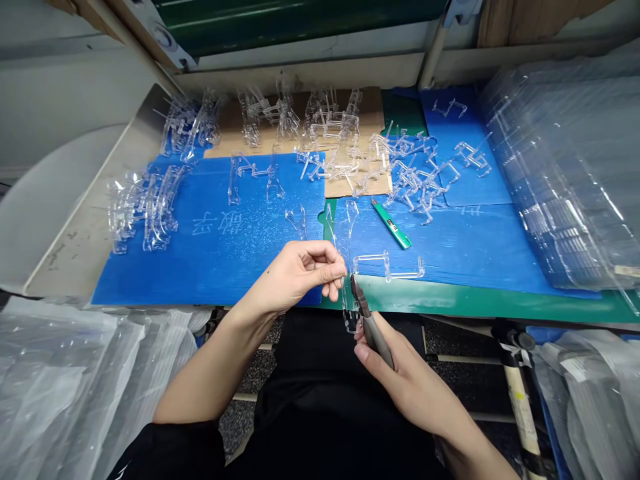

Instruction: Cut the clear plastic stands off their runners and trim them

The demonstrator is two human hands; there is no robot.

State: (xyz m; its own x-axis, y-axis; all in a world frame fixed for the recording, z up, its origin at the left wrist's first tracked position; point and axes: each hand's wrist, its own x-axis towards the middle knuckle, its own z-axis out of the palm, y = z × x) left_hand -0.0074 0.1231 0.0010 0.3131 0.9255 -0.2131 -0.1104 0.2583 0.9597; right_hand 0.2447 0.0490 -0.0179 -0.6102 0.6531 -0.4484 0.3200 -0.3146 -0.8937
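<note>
My left hand [315,270] pinches a clear plastic molded part [345,303] between thumb and fingers, above the bench's front edge. In my right hand [387,353] are grey-handled cutting pliers [373,327]. Their dark jaws point up and lie against or very near the clear part; whether they bite on it I cannot tell. Just beyond the jaws, a clear zigzag sprue piece [387,263] extends to the right, and whether it is joined to the held part is unclear. Forked clear ends [353,213] show beyond my left fingers.
A green utility knife [391,224] lies on the blue sheet [240,260]. Loose clear sprue pieces [415,173] are heaped behind it. Rows of clear parts [147,207] stand at left and along the back. Stacked clear trays [575,173] rise at right. Plastic-wrapped bundles flank the bench below.
</note>
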